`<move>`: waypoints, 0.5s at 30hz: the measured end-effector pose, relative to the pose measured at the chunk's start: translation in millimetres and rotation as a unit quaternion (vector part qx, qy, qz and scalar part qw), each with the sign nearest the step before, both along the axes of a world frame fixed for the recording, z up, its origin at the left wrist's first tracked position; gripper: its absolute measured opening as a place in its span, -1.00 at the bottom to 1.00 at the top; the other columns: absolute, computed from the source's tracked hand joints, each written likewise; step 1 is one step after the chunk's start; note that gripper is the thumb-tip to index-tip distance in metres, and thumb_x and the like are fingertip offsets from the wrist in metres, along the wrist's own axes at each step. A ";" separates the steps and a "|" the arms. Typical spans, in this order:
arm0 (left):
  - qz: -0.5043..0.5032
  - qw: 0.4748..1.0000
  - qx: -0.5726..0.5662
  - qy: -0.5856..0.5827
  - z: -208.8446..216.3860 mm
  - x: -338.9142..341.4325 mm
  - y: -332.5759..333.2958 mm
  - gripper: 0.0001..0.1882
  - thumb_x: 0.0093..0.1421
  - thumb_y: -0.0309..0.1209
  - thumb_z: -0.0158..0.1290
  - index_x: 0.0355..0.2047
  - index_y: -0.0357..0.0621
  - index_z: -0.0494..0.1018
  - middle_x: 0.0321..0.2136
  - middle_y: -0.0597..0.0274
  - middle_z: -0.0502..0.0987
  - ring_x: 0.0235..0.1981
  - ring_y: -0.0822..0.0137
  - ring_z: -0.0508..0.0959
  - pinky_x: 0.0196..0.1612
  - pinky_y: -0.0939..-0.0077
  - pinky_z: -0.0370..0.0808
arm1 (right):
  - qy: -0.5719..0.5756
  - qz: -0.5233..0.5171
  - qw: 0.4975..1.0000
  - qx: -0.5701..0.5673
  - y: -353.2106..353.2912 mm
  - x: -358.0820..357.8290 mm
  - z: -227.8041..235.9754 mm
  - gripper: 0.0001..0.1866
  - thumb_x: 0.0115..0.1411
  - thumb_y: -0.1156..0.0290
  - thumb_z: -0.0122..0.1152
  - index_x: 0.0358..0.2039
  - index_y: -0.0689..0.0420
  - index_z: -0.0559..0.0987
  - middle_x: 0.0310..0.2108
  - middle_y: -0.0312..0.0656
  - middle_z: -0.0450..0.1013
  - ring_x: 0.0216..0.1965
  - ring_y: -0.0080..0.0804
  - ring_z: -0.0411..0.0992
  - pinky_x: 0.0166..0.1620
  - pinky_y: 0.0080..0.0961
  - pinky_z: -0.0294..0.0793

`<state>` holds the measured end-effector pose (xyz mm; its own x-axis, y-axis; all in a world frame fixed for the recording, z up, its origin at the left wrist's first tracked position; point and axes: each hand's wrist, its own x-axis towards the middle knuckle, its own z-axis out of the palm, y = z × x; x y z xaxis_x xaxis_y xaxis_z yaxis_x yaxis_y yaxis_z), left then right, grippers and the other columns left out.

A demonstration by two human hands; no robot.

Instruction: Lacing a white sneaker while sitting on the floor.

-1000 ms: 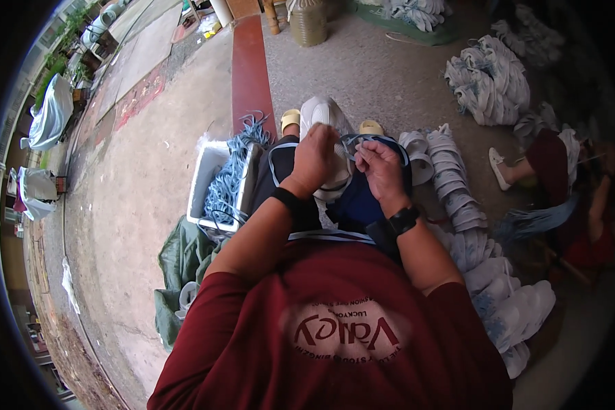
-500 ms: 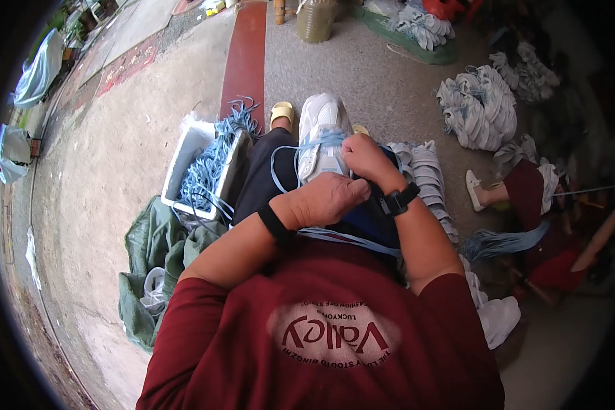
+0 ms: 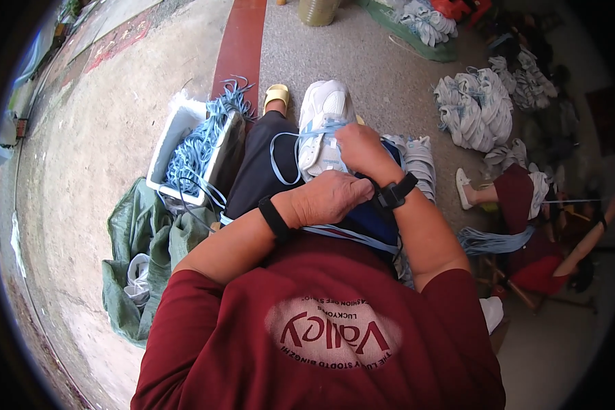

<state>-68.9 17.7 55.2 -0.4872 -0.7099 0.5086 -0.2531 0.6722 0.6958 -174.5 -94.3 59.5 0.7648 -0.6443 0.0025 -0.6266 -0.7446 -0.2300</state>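
A white sneaker (image 3: pixel 326 102) lies on my lap with its toe pointing away from me. Light blue shoelace (image 3: pixel 324 128) crosses its upper, and a loose loop hangs over its left side. My right hand (image 3: pixel 365 149) is closed at the shoe's right edge, where the lace runs into its fingers. Closer to my body, my left hand (image 3: pixel 331 196) is curled into a fist below the shoe's opening; whatever it grips is hidden. More light blue laces (image 3: pixel 362 239) lie across my lap below my hands.
On my left stands a white foam box (image 3: pixel 158 160) of blue laces, beside a green sack (image 3: pixel 133 225) with a white shoe. Stacked white shoes (image 3: pixel 419 164) are right of my knee. Shoe piles (image 3: pixel 473 109) and another person (image 3: pixel 516 195) are farther right.
The view has shifted slightly. My right hand has moved a little toward my body and nearer my left hand, its wrist turning. My left hand remains closed in nearly the same place.
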 end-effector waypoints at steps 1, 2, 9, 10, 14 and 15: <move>0.001 1.000 0.001 0.002 -1.3 -0.2 -0.1 -0.89 0.10 -0.53 -0.04 -0.36 -0.18 0.27 -0.54 0.07 0.43 -0.46 0.01 0.49 -0.39 0.26 0.43 | -0.001 -0.008 1.000 -0.015 3.5 3.6 -1.4 -0.87 -0.02 0.44 -0.01 -0.57 0.19 0.49 -0.51 0.07 0.43 -0.40 0.09 0.41 -0.39 -0.10 0.36; -0.004 1.000 0.008 0.007 -3.2 -0.6 0.2 -0.90 0.10 -0.53 -0.04 -0.36 -0.18 0.28 -0.55 0.07 0.43 -0.47 0.01 0.49 -0.40 0.26 0.43 | -0.002 -0.015 0.999 -0.031 6.5 5.2 -2.3 -0.88 -0.01 0.45 -0.01 -0.56 0.18 0.48 -0.52 0.06 0.43 -0.40 0.09 0.41 -0.40 -0.09 0.36; -0.014 1.000 0.018 -0.012 -8.4 4.0 3.4 -0.91 0.07 -0.54 -0.01 -0.40 -0.20 0.31 -0.57 0.08 0.44 -0.49 0.03 0.50 -0.42 0.28 0.43 | -0.095 -0.039 0.995 -0.008 16.9 -8.3 -6.4 -0.92 0.00 0.48 0.00 -0.56 0.17 0.45 -0.57 0.01 0.40 -0.43 0.05 0.40 -0.37 -0.14 0.36; -0.012 1.000 0.020 -0.013 -8.5 5.6 4.4 -0.91 0.07 -0.54 -0.01 -0.40 -0.20 0.31 -0.57 0.08 0.44 -0.49 0.03 0.50 -0.42 0.28 0.43 | -0.143 -0.038 0.989 -0.016 19.7 -11.1 -2.4 -0.92 0.01 0.49 -0.01 -0.56 0.18 0.44 -0.56 -0.02 0.38 -0.40 0.01 0.38 -0.34 -0.18 0.36; -0.007 0.999 0.022 -0.030 -4.9 10.2 6.0 -0.92 0.05 -0.53 0.02 -0.42 -0.19 0.35 -0.60 0.10 0.44 -0.50 0.05 0.50 -0.42 0.28 0.43 | -0.217 -0.055 0.975 0.002 18.5 -17.1 -13.5 -0.92 -0.01 0.53 -0.02 -0.58 0.22 0.43 -0.50 -0.06 0.34 -0.31 -0.09 0.34 -0.26 -0.29 0.35; -0.004 0.999 0.025 -0.031 -4.3 10.2 6.8 -0.92 0.05 -0.53 0.03 -0.43 -0.19 0.36 -0.60 0.10 0.44 -0.51 0.06 0.50 -0.42 0.29 0.43 | -0.221 -0.057 0.974 0.003 15.6 -16.5 -24.1 -0.92 -0.01 0.53 -0.02 -0.58 0.22 0.43 -0.50 -0.06 0.34 -0.31 -0.09 0.34 -0.26 -0.29 0.35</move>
<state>-58.7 24.6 50.9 -0.5231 -0.7294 0.4410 -0.2919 0.6394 0.7113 -190.9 -78.7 35.4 0.6137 -0.7259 0.3105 -0.5439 -0.6738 -0.5002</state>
